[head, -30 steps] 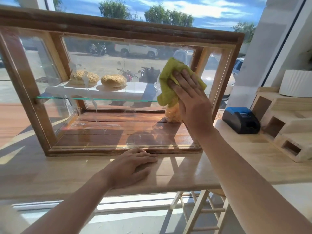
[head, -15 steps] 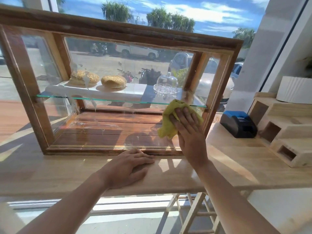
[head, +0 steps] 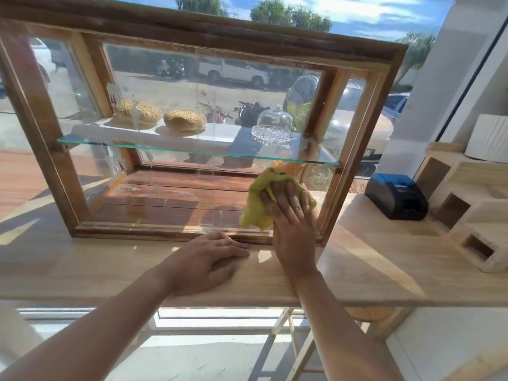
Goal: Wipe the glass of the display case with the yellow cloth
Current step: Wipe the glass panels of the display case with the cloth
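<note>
A wooden display case (head: 35,127) with a glass front (head: 176,86) stands on a light wooden counter (head: 82,268). My right hand (head: 291,215) presses the yellow cloth (head: 257,199) flat against the lower right corner of the glass, fingers spread over the cloth. Wet streaks run down the left and middle of the pane. My left hand (head: 211,257) lies palm down on the counter, its fingertips at the case's bottom frame, holding nothing. Inside, a glass shelf (head: 192,151) carries two round breads (head: 184,121) and a small glass dome (head: 273,123).
A blue and black small printer (head: 395,196) sits on the counter right of the case. Beyond it is a stepped wooden rack (head: 472,215) with a white ribbed pot (head: 489,138). Under the counter a wooden stool (head: 288,342) shows. Parked vehicles lie behind the window.
My right hand has wiped the cloth downward, from the upper right of the glass to its lower right corner. My left hand has stayed on the counter.
</note>
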